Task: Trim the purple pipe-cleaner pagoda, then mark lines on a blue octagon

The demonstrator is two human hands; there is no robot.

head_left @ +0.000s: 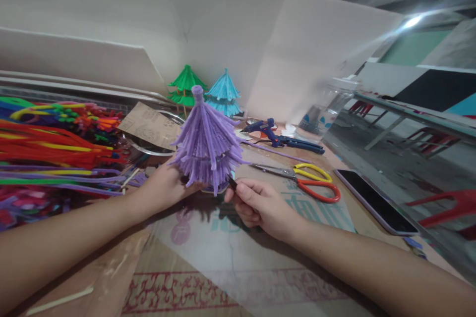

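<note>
A purple two-tiered pagoda-like model point(204, 143), made of pipe cleaners, stands upright in front of me. My left hand point(176, 183) reaches in from the left and grips it low down; its fingers are mostly hidden behind the purple strands. My right hand point(260, 204) is closed in a pinch around a thin dark stick-like tool point(232, 183), whose tip is at the lower right edge of the model. I cannot make out the tool's exact kind. Behind the model stand a green pagoda-like model point(187, 81) and a light blue one point(225, 91).
Bundles of coloured pipe cleaners point(48, 143) lie at left, beside cardboard point(150, 126) on a round metal-rimmed dish. To the right are scissors point(316, 183), a blue glue gun point(266, 131), pliers point(303, 144), a phone point(375, 200) and a clear plastic jar point(323, 111).
</note>
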